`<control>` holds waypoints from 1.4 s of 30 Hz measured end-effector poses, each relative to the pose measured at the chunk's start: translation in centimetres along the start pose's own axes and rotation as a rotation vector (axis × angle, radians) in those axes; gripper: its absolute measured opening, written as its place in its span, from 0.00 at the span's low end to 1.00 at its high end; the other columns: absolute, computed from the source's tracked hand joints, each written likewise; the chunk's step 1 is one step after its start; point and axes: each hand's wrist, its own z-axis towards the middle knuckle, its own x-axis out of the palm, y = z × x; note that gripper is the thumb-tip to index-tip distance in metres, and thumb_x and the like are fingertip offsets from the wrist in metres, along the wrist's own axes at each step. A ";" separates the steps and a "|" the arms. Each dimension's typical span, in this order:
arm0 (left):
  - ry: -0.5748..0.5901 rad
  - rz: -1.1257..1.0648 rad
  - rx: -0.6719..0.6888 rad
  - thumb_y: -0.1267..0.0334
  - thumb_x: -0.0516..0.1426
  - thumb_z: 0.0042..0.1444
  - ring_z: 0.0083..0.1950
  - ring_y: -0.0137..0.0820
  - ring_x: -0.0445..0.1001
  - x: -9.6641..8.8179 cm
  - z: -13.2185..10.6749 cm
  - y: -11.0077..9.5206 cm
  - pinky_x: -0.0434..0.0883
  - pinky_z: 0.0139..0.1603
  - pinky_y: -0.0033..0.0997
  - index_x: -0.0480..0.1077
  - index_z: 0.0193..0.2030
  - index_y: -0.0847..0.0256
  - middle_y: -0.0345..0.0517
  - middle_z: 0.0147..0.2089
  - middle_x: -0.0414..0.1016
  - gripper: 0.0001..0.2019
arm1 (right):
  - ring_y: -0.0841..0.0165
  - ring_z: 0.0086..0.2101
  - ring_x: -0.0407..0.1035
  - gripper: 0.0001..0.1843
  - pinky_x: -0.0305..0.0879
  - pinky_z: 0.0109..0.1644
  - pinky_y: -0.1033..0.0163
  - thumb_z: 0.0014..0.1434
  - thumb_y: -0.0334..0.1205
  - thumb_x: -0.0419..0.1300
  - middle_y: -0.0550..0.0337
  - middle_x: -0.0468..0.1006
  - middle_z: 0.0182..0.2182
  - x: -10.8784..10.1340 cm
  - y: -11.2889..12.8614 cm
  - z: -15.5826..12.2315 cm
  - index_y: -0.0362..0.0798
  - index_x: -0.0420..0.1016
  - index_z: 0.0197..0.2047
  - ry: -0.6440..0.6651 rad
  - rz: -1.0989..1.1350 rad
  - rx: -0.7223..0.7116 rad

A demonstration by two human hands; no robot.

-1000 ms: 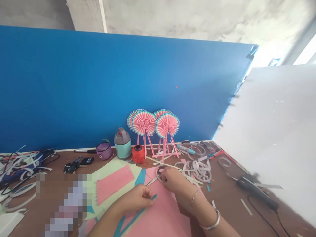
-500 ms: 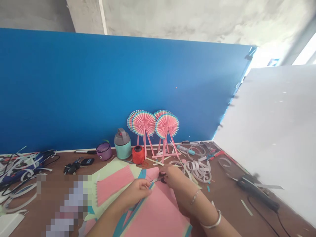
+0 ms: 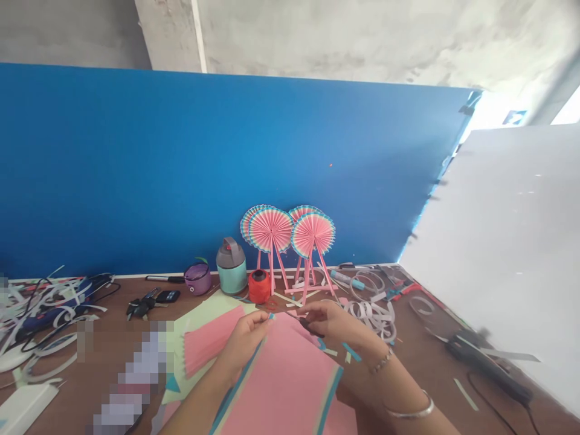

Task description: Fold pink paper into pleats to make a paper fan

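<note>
Big blue partition (image 3: 226,163) across the middle of the frame, one brown tabletop (image 3: 432,362) below it. One pink sheet with blue-and-cream edges (image 3: 292,377) takes up bottom centre. Four pleated paper fans (image 3: 270,230) stand at centre, two front, two behind. Two hands: left hand (image 3: 247,337) is pinching the sheet's top corner, right hand (image 3: 334,323), just right of it, is curled around a tool. Left of the fans or by their legs: one teal flask (image 3: 232,275), one purple pot (image 3: 198,279), one red roll (image 3: 260,287). Smallest, that tool: one pair of dark scissors (image 3: 310,327), I think; can't tell if the blades are open. Looks like trimming to me, so the next move probably calls for keeping that edge taut.
</note>
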 end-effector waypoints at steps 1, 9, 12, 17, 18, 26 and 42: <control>-0.015 -0.016 0.018 0.47 0.59 0.46 0.28 0.25 0.56 0.0 0.0 0.0 0.55 0.30 0.24 0.65 0.28 0.61 0.33 0.24 0.58 0.18 | 0.72 0.28 0.63 0.22 0.58 0.31 0.68 0.49 0.34 0.57 0.63 0.71 0.29 -0.1 0.2 -0.1 0.48 0.74 0.49 0.025 0.081 0.009; -0.036 -0.085 0.039 0.49 0.59 0.46 0.29 0.26 0.61 0.1 0.2 0.3 0.60 0.32 0.25 0.68 0.29 0.61 0.35 0.26 0.64 0.15 | 0.76 0.25 0.58 0.19 0.53 0.26 0.71 0.46 0.33 0.62 0.65 0.68 0.26 0.5 1.6 -0.5 0.48 0.76 0.45 0.176 0.283 -0.069; -0.056 -0.067 0.072 0.52 0.59 0.47 0.31 0.27 0.62 0.1 0.4 0.4 0.61 0.34 0.25 0.69 0.29 0.61 0.36 0.28 0.66 0.13 | 0.77 0.23 0.55 0.16 0.50 0.24 0.72 0.47 0.33 0.62 0.66 0.67 0.25 0.6 1.7 -0.6 0.48 0.76 0.42 0.211 0.250 -0.091; -0.086 -0.035 0.092 0.53 0.59 0.45 0.31 0.28 0.62 0.1 0.6 0.4 0.61 0.34 0.25 0.68 0.28 0.60 0.36 0.28 0.65 0.12 | 0.77 0.22 0.56 0.18 0.51 0.24 0.72 0.46 0.29 0.59 0.66 0.68 0.23 0.9 2.1 -0.7 0.47 0.76 0.42 0.165 0.201 -0.092; -0.082 -0.036 0.083 0.53 0.59 0.45 0.31 0.27 0.62 0.1 0.6 0.4 0.60 0.33 0.25 0.68 0.28 0.60 0.35 0.27 0.65 0.12 | 0.77 0.22 0.56 0.18 0.51 0.24 0.72 0.46 0.29 0.59 0.66 0.67 0.23 0.9 2.3 -0.8 0.47 0.76 0.42 0.155 0.186 -0.086; -0.039 -0.118 0.040 0.50 0.61 0.45 0.29 0.27 0.64 0.3 0.3 0.3 0.62 0.33 0.26 0.68 0.30 0.60 0.36 0.27 0.68 0.15 | 0.77 0.22 0.56 0.17 0.52 0.24 0.72 0.47 0.31 0.59 0.66 0.66 0.22 0.9 3.6 -1.2 0.46 0.77 0.42 0.125 0.110 -0.074; -0.064 -0.098 0.035 0.48 0.62 0.44 0.29 0.27 0.64 0.3 0.3 0.4 0.62 0.32 0.26 0.69 0.30 0.61 0.36 0.26 0.68 0.17 | 0.78 0.20 0.55 0.21 0.51 0.22 0.73 0.45 0.26 0.54 0.69 0.64 0.19 1.2 2.3 -0.5 0.45 0.76 0.42 0.110 0.136 -0.117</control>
